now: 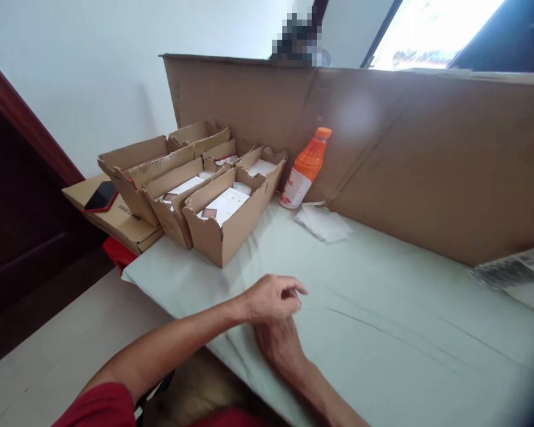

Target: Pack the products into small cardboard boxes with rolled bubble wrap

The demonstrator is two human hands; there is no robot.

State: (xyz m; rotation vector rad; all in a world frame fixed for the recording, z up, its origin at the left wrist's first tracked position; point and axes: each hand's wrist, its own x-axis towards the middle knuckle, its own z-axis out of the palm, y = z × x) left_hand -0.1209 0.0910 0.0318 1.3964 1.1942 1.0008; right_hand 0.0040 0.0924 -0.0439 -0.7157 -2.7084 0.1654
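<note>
My left hand (271, 298) lies across my right wrist above the front of the table (382, 308). Its fingers are loosely bent, with a gap between forefinger and thumb, and nothing shows in it. Underneath is my right hand (279, 339), resting near the table's edge; its fingers are hidden by the left hand. The nearest thing to both is a cardboard bin (240, 228) with a white block or stack inside, standing apart from them at the back left.
Several more cardboard bins (137, 172) stand behind it. An orange-capped bottle (307, 169) leans by a tall cardboard panel (404, 160), beside a folded white tissue (323, 222). A phone (101, 196) lies on a flat carton (129, 219). A printed plastic packet (520, 273) lies far right.
</note>
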